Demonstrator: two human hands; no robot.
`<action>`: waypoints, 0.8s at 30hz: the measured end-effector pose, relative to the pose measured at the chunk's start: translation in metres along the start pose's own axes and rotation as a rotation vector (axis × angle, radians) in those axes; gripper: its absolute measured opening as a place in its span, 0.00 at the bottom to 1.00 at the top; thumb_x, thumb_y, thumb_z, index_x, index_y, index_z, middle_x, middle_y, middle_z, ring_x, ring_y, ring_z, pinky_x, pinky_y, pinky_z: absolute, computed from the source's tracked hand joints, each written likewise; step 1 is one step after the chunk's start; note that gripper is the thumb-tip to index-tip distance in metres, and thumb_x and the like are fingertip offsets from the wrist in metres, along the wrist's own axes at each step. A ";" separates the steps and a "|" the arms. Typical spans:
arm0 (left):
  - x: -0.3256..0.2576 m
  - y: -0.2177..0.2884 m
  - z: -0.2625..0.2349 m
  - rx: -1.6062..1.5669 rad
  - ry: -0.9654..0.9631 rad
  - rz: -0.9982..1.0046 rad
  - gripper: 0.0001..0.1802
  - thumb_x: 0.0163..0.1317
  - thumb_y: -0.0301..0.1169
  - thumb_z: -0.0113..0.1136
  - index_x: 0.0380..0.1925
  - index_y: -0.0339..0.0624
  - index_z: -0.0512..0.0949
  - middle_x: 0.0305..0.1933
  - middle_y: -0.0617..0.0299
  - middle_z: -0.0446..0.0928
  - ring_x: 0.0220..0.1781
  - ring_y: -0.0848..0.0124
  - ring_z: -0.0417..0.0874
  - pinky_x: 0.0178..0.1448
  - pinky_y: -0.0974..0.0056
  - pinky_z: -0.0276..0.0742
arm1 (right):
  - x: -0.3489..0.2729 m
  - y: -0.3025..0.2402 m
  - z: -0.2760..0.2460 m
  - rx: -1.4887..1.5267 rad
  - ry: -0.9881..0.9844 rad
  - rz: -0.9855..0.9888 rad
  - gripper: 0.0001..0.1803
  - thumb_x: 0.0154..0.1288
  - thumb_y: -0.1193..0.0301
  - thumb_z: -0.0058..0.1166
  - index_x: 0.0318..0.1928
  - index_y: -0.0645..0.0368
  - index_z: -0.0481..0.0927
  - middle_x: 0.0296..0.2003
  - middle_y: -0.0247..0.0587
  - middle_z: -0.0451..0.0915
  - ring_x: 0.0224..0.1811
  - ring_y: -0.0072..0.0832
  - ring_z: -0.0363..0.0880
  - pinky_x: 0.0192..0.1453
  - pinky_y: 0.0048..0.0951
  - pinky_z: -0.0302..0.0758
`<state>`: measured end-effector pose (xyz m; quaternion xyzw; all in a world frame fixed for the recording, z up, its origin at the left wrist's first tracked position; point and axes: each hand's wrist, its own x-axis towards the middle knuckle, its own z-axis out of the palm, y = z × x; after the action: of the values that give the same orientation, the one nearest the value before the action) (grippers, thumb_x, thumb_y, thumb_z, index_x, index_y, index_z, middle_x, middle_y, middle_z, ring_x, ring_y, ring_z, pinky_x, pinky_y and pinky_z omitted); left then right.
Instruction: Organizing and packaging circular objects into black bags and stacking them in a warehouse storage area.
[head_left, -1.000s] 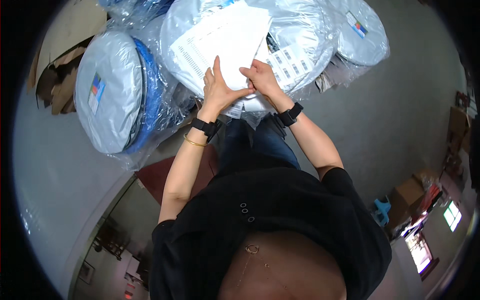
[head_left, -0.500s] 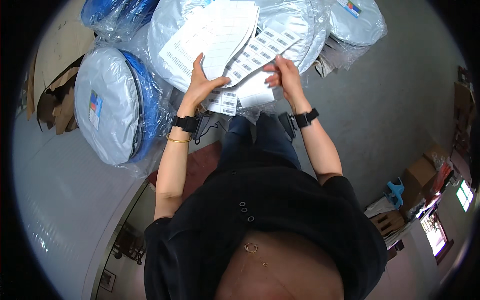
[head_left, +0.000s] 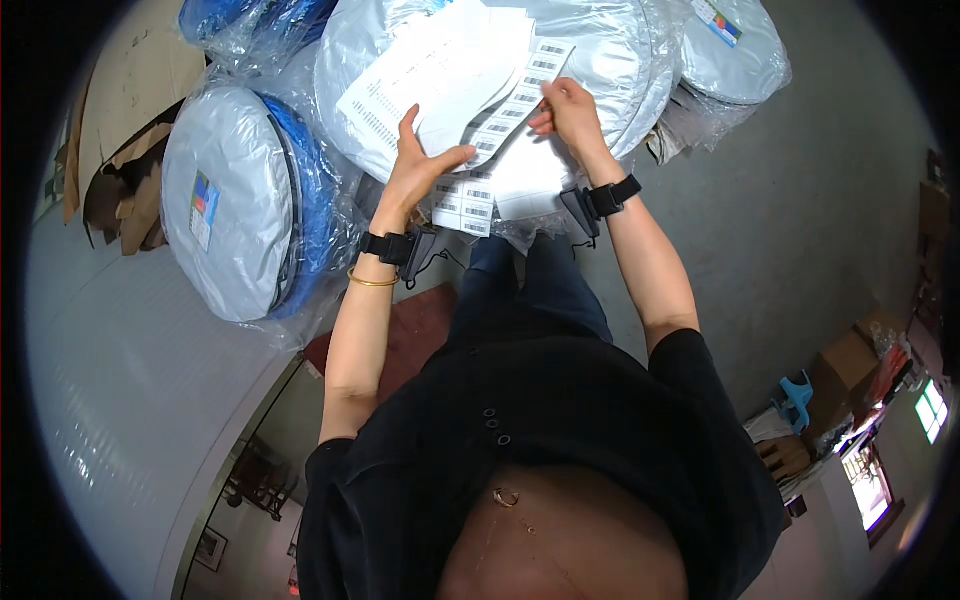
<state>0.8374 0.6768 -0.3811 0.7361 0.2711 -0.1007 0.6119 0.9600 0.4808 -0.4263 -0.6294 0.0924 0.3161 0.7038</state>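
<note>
My left hand (head_left: 418,172) grips a stack of white paper sheets (head_left: 455,75) by its near edge. Its thumb lies across the front and some fingers are hidden behind the paper. A barcode label sheet (head_left: 515,108), with small printed labels in rows, sits at the stack's right side. My right hand (head_left: 572,118) pinches that sheet's right edge, and the sheet bends upward there. Below the papers are another piece of barcode labels (head_left: 464,205) and a plain white sheet (head_left: 528,182). They rest on a round silver folded item (head_left: 625,75) in clear plastic.
More round silver and blue folded items in plastic stand at the left (head_left: 225,205) and far right (head_left: 735,55). Torn cardboard (head_left: 130,190) lies at the far left. Cardboard boxes (head_left: 848,358) and a light-blue plastic object (head_left: 796,398) are at the right.
My right hand has taken the label sheet's right edge and bent it up and inward. The sheet looks narrower now. My left hand keeps its hold; the whole view has shifted slightly.
</note>
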 end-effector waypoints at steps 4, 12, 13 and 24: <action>0.002 -0.015 -0.002 0.577 -0.013 0.268 0.55 0.44 0.36 0.71 0.65 0.38 0.44 0.55 0.43 0.63 0.52 0.62 0.71 0.50 0.66 0.71 | 0.025 0.003 0.016 -0.151 -0.127 0.016 0.14 0.65 0.70 0.41 0.42 0.70 0.69 0.27 0.46 0.77 0.19 0.29 0.78 0.20 0.25 0.76; 0.006 -0.059 -0.023 0.115 -0.105 -0.207 0.40 0.44 0.39 0.71 0.54 0.33 0.64 0.41 0.53 0.73 0.41 0.69 0.74 0.44 0.66 0.72 | 0.005 0.020 -0.008 -0.296 -0.098 0.038 0.18 0.66 0.69 0.45 0.50 0.71 0.67 0.35 0.45 0.76 0.28 0.28 0.79 0.29 0.27 0.80; 0.003 -0.065 -0.016 0.261 0.006 -0.116 0.37 0.45 0.39 0.71 0.51 0.32 0.66 0.39 0.54 0.73 0.39 0.70 0.73 0.43 0.66 0.72 | -0.004 0.023 -0.008 -0.298 -0.096 0.038 0.18 0.66 0.69 0.45 0.50 0.71 0.67 0.35 0.45 0.76 0.28 0.28 0.79 0.29 0.27 0.80; 0.004 -0.053 0.000 0.478 0.167 -0.293 0.31 0.44 0.40 0.69 0.43 0.31 0.70 0.39 0.43 0.75 0.40 0.55 0.78 0.44 0.62 0.73 | -0.041 0.041 0.019 0.013 -0.226 0.259 0.24 0.64 0.71 0.48 0.55 0.74 0.63 0.35 0.48 0.76 0.29 0.30 0.80 0.33 0.28 0.81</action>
<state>0.8130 0.6830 -0.4274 0.8182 0.3925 -0.1878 0.3759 0.9001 0.4855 -0.4356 -0.5682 0.0951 0.4724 0.6671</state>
